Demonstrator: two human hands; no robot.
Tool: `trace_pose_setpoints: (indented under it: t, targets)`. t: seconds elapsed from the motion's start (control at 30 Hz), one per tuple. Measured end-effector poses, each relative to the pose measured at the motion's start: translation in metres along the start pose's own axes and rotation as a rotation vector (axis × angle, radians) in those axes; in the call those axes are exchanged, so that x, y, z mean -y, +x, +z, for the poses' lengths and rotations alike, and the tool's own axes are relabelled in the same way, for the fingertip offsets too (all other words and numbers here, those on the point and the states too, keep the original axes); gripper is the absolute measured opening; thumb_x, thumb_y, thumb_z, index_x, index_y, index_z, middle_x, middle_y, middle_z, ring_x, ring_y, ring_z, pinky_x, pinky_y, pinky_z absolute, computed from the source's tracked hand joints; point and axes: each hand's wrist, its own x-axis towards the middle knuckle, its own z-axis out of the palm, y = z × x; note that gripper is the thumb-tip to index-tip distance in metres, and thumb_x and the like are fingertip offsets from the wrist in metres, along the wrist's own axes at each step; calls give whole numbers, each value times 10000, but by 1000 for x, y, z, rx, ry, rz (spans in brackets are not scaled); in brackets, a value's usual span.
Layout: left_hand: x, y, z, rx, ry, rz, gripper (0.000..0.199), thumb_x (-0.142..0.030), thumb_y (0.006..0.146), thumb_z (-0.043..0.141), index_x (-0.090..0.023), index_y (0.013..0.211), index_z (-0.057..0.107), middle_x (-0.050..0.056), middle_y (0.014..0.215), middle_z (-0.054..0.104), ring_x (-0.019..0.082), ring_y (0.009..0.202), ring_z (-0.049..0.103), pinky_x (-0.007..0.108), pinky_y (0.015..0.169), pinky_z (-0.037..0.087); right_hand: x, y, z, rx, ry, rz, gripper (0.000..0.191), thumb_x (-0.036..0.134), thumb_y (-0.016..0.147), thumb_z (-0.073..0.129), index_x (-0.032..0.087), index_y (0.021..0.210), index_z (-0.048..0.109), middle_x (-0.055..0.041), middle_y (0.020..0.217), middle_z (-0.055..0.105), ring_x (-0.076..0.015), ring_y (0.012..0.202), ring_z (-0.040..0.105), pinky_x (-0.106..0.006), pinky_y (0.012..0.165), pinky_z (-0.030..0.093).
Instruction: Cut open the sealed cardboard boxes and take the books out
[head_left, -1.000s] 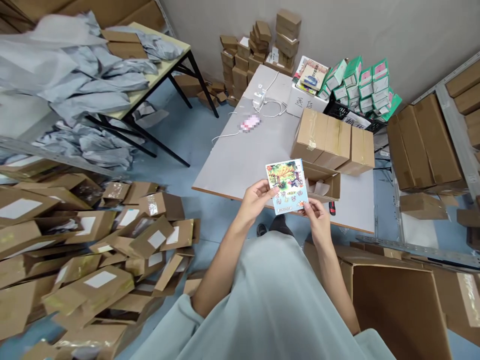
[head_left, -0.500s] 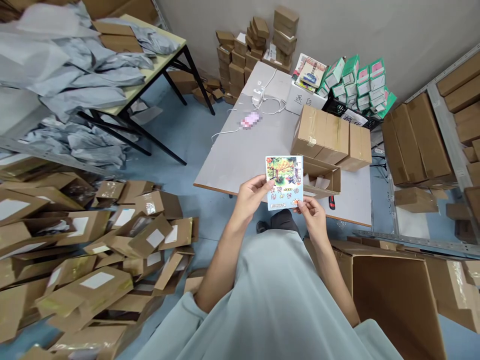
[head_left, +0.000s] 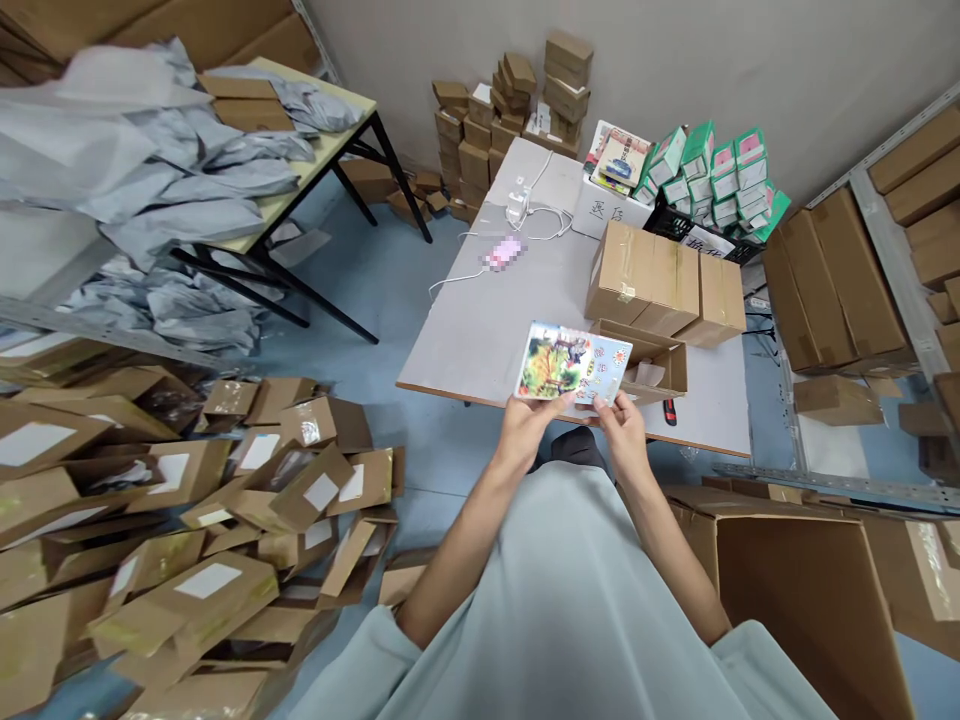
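Note:
A thin, colourful picture book (head_left: 571,363) lies sideways in both hands, above the near edge of the table (head_left: 457,340). My left hand (head_left: 529,428) grips its lower left edge, the thumb on the front face. Closed on its lower right edge is my right hand (head_left: 622,428), thumb also on the front; the fingers behind are partly hidden. Just beyond the book, partly covered by it, stands an open cardboard box (head_left: 673,370) with pale paper inside. A red and black tool (head_left: 670,411), perhaps a box cutter, rests by the table edge.
Closed cartons (head_left: 645,275) stand behind the open box. A black crate (head_left: 679,222) holds green boxes beside a white bin (head_left: 600,212) of books. Opened cartons (head_left: 225,590) cover the floor at left; a large open box (head_left: 810,600) is at right.
The picture book has turned about a quarter turn, from upright to sideways. Both hands have shifted to its lower edge and still hold it. The view has moved slightly.

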Motion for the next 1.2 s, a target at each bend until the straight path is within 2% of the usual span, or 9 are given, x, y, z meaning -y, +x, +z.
trace_pose_setpoints:
  t: [0.13, 0.33, 0.5, 0.57, 0.63, 0.83, 1.0, 1.1, 1.2]
  targets:
    - [-6, -4, -12, 5, 1, 8, 713, -563, 668, 1079, -198, 1210, 794, 128, 1311, 837, 315, 1234, 790, 392, 1056, 650, 19, 21, -9, -129, -9, -110, 501, 639, 835, 914, 247, 1109, 766, -59, 1053, 830, -203, 861, 715, -337, 736, 647]
    - [-19, 4, -27, 81, 129, -19, 581, -604, 751, 1020, -176, 1060, 780, 95, 1087, 841, 193, 850, 769, 280, 724, 643, 51, 47, -22, -47, -169, -226, 437, 666, 951, 818, 257, 1097, 778, -31, 905, 785, -182, 745, 657, -328, 656, 596]
    - [-11, 1, -18, 75, 122, -68, 576, -592, 721, 1038, -180, 999, 748, 78, 1065, 838, 197, 898, 787, 322, 818, 694, 49, 46, -14, -276, -262, -396, 415, 566, 960, 840, 279, 1243, 739, -77, 1170, 786, -201, 897, 697, -335, 721, 602]
    - [-5, 0, -14, 29, 101, -59, 587, -603, 718, 1037, -185, 1008, 745, 78, 1072, 840, 195, 909, 789, 337, 850, 701, 46, 37, -8, -377, -423, -508, 287, 496, 985, 820, 280, 1166, 770, -91, 1208, 763, -223, 971, 700, -374, 816, 612]
    - [0, -1, -11, -20, 97, -25, 584, -612, 725, 1027, -188, 1010, 745, 76, 1067, 842, 193, 909, 787, 346, 867, 701, 42, 25, 1, -348, -548, -545, 197, 461, 1020, 779, 278, 1087, 806, -103, 1194, 775, -257, 1052, 717, -418, 916, 613]
    - [5, -11, -7, -82, 374, 249, 262, -455, 878, 905, -244, 1014, 832, 67, 1062, 853, 251, 1007, 803, 393, 946, 675, 24, 2, 41, -157, -419, -307, 525, 543, 905, 903, 294, 1350, 776, -102, 1395, 806, -297, 1165, 782, -431, 960, 659]
    - [-7, -14, -24, 148, 683, 453, 230, -351, 945, 839, -317, 1168, 887, 88, 1301, 843, 320, 1251, 772, 510, 1200, 574, 9, 10, 45, -188, -313, -245, 483, 688, 988, 747, 250, 1184, 790, -81, 1122, 859, -276, 1017, 793, -401, 917, 659]
    - [-11, -1, -35, 8, 631, 405, 452, -452, 893, 917, -265, 1297, 840, 137, 1386, 803, 332, 1268, 749, 511, 1150, 595, 6, 14, 34, -159, -222, -221, 575, 778, 931, 768, 243, 1139, 791, -87, 1056, 863, -283, 941, 795, -407, 866, 664]
    - [-14, 12, -41, 3, 409, 162, 646, -623, 850, 942, -185, 1307, 813, 172, 1338, 810, 315, 1177, 776, 459, 1052, 635, 9, 9, 27, -115, -168, -182, 621, 800, 887, 810, 242, 1161, 787, -85, 1054, 873, -290, 930, 814, -411, 857, 670]
